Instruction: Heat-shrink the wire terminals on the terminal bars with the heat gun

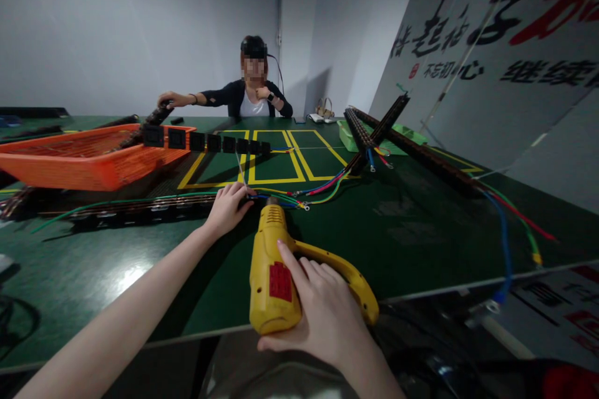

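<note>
My right hand [322,299] is wrapped round the body of a yellow heat gun [269,243] with a red label on its side. The nozzle points away from me, close to a bundle of coloured wires [281,196] with metal ring terminals. My left hand [230,206] is closed on that cable bundle where it leaves a black cable chain [154,209] lying along the table. A thin pale tie sticks up beside my left fingers. How the fingertips grip the wires is partly hidden.
A co-worker [255,90] sits across the green table [397,249], one hand on a cable chain [156,115] over an orange basket [116,165]. At right, crossed cable chains [384,124] rest over a green basket [346,134]; wires [505,249] hang past the near edge.
</note>
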Demonstrator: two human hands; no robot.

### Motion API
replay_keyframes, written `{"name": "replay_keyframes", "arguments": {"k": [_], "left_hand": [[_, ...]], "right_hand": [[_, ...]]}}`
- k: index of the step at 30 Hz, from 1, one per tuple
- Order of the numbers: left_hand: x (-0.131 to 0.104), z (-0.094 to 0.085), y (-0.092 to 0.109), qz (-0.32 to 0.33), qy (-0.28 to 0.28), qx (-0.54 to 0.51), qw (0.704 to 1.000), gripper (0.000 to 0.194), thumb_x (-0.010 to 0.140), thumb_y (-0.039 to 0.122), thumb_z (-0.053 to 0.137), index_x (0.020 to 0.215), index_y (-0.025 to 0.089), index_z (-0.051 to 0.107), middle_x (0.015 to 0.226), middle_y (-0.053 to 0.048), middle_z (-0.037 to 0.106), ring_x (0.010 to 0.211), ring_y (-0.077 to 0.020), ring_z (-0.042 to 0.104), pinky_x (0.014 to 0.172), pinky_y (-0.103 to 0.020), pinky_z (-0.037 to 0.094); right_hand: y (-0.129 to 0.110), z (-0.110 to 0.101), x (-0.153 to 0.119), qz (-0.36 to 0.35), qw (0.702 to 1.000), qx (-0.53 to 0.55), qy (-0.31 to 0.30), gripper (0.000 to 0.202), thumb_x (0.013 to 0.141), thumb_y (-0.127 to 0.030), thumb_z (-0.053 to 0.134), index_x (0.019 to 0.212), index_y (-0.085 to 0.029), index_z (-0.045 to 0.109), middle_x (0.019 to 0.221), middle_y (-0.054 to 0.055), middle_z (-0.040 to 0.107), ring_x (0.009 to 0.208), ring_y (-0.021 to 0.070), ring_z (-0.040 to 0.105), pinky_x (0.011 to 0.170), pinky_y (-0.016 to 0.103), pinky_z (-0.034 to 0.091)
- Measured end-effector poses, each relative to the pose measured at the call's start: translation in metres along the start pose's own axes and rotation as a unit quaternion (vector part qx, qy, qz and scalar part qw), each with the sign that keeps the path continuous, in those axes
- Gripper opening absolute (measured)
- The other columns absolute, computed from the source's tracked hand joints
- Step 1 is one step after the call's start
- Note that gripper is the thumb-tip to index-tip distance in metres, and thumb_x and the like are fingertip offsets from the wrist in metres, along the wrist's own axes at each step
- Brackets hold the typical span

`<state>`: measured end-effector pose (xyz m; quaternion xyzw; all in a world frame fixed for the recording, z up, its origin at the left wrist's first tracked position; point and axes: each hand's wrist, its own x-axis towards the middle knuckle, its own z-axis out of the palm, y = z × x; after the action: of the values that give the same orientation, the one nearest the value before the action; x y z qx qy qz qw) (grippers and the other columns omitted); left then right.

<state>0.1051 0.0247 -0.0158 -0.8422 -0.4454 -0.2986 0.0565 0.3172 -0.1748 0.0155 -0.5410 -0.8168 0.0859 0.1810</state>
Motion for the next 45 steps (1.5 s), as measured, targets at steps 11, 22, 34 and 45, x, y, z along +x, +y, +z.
{"name": "replay_keyframes", "arguments": {"k": [11,22,34,45], "left_hand": [[0.0,-0.001,-0.001,-0.009,-0.015,0.0,1.0,0.023,0.088,0.032,0.045,0.106,0.024,0.055,0.113,-0.006,0.057,0.108,-0.0267,0.048,0.088,-0.042,0.04],[-0.001,-0.002,-0.001,0.003,-0.006,-0.008,1.0,0.02,0.088,0.031,0.046,0.105,0.025,0.055,0.112,-0.005,0.057,0.108,-0.0256,0.049,0.089,-0.041,0.04],[-0.002,-0.005,0.002,-0.009,-0.004,-0.034,0.999,0.018,0.087,0.03,0.051,0.103,0.026,0.057,0.112,-0.004,0.056,0.107,-0.0237,0.049,0.089,-0.04,0.04],[-0.004,-0.005,0.021,-0.019,-0.004,-0.042,0.999,0.019,0.086,0.029,0.051,0.102,0.026,0.059,0.111,-0.005,0.056,0.106,-0.0244,0.049,0.088,-0.041,0.041]], "right_hand": [[-0.01,0.011,0.012,-0.041,0.999,-0.008,0.005,0.119,0.057,-0.079,0.057,0.148,-0.022,0.006,0.101,0.009,0.057,0.09,0.0283,0.057,0.081,0.045,0.045],[0.007,-0.009,-0.004,0.0,0.999,0.026,-0.028,0.128,0.046,-0.079,0.066,0.148,-0.026,0.01,0.107,0.007,0.058,0.096,0.0286,0.056,0.086,0.047,0.044],[0.034,-0.024,-0.038,0.055,0.998,-0.04,-0.016,0.126,0.052,-0.071,0.071,0.148,-0.026,0.002,0.13,0.012,0.052,0.111,0.0321,0.055,0.092,0.047,0.046],[0.028,-0.019,-0.039,0.053,0.997,-0.05,0.01,0.127,0.052,-0.07,0.071,0.148,-0.021,0.003,0.128,0.013,0.054,0.108,0.0313,0.057,0.091,0.046,0.047]]}}
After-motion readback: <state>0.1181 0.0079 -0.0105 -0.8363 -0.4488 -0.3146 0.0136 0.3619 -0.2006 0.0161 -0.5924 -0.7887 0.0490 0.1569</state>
